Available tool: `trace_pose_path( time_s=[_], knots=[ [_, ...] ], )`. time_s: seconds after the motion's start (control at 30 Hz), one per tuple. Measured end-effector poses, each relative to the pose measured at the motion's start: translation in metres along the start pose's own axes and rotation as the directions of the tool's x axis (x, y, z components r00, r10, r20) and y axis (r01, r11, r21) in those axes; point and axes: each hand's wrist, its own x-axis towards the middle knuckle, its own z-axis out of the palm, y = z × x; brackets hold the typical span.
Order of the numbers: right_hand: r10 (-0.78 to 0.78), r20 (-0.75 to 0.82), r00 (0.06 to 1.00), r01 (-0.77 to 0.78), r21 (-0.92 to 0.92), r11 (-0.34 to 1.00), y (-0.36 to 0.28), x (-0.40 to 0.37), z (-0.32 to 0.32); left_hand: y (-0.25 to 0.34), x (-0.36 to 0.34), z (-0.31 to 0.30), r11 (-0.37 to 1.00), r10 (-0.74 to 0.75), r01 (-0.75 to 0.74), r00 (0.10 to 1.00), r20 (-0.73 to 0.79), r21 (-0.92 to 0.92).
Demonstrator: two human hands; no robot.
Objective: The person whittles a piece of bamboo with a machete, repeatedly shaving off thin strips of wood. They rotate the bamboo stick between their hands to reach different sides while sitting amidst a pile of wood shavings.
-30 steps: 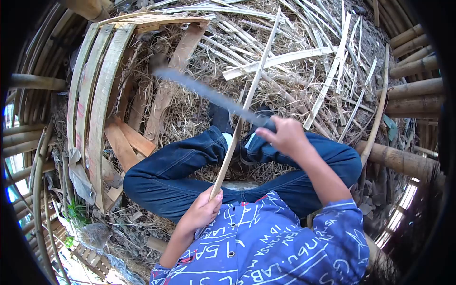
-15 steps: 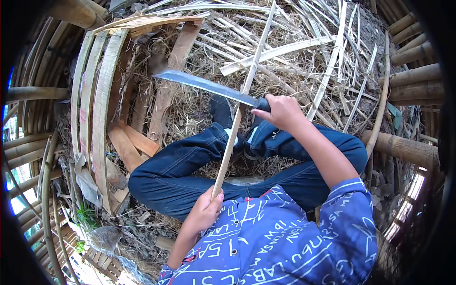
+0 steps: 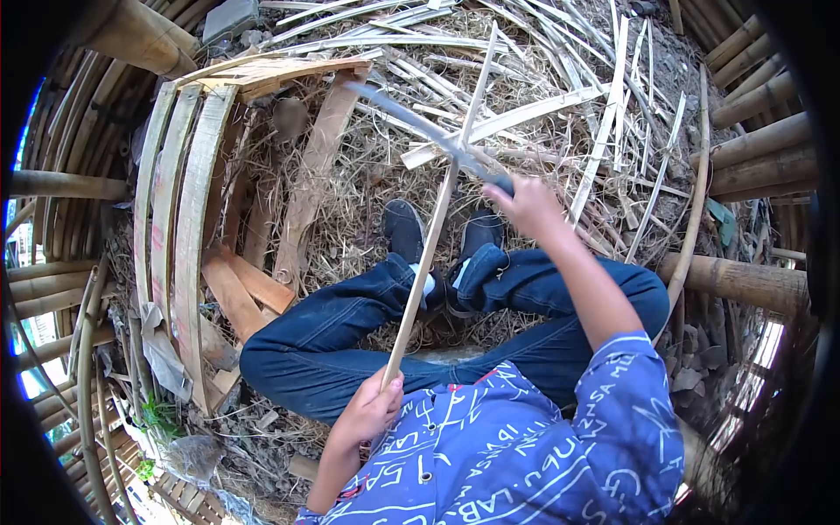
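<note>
Okay, your left hand (image 3: 367, 413) is wrapped tight round the near end of the bamboo strip (image 3: 427, 255), thumb on top. It's a thin, flat, pale lath, smooth-faced, running straight up & away from your chest, over your crossed legs, far tip out above the litter. Your right hand (image 3: 529, 203) is fisted on the dark handle of the machete (image 3: 411, 121), arm stretched fwd. Blade's long, grey steel, a bit smeared w/ blur, slanting up to the left. It crosses the strip approx two-thirds of the way along; whether the edge is in the wood or just on it, can't tell. Under the strip: dark blue denim jeans (image 3: 324, 306), creased at the knees, & black shoes (image 3: 404, 229) w/ pale socks, resting in the straw. Ground's a tangle of dry fibrous shavings (image 3: 350, 197) & split slivers, all tan. To your left, broad curved bamboo slats (image 3: 188, 219) lie side by side, weathered, w/ short flat offcuts (image 3: 249, 271) beside them. Round bamboo poles (image 3: 744, 280), ringed at the nodes, off to the right. Shirt (image 3: 525, 446): blue cloth, white lettering.
</note>
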Motion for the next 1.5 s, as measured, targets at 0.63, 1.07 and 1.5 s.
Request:
trace_pose_path(
  time_s=[0.63, 1.07, 1.5],
  knots=[
    [-0.159, 0.141, 0.977, 0.182, -0.175, 0.967, -0.015, -0.056, 0.026, -0.007, 0.005, 0.01, 0.997, -0.066, 0.066, 0.998, 0.005, -0.032],
    [0.187, -0.036, 0.982, -0.19, -0.2, 0.961, 0.056, 0.045, -0.012, -0.011, -0.012, 0.013, 0.996, -0.075, 0.076, 0.997, -0.013, 0.038],
    [-0.066, 0.052, 0.996, 0.05, 0.26, 0.964, -0.035, -0.094, 0.02, 0.015, 0.002, 0.023, 0.585, 0.406, 0.004, 0.864, -0.297, 0.811]
  ],
)
